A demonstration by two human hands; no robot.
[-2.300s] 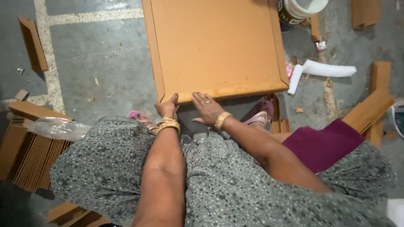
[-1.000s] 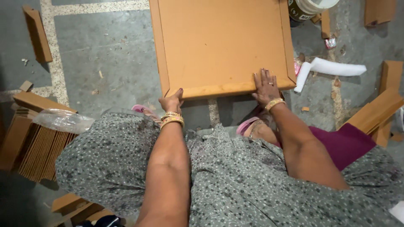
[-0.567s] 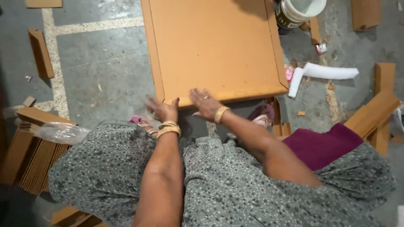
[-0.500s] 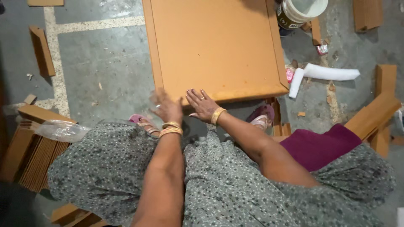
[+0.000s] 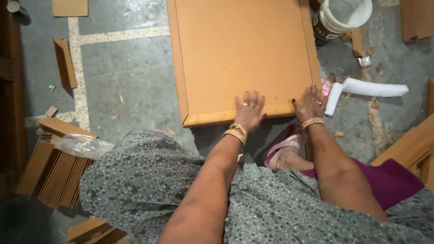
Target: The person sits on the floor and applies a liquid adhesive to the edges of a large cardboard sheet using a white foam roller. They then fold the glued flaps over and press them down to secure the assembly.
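Both hands flat, fingers spread, on near edge of orange wooden panel [image 5: 244,58] lying on the floor [image 5: 126,81]. Left hand [image 5: 249,110] presses mid-edge, right hand [image 5: 311,103] at the near right corner; hands apart, gripping nothing. White foam roll [image 5: 366,89] just right of right hand. White bucket [image 5: 343,16] beyond it. Stack of wood strips [image 5: 54,167] under clear plastic well left of left hand.

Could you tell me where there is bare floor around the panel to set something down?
Bare floor lies left of the panel, between it and the small board. Right of it is crowded: bucket, white roll, scraps. Both hands, left and right, rest on its near edge.
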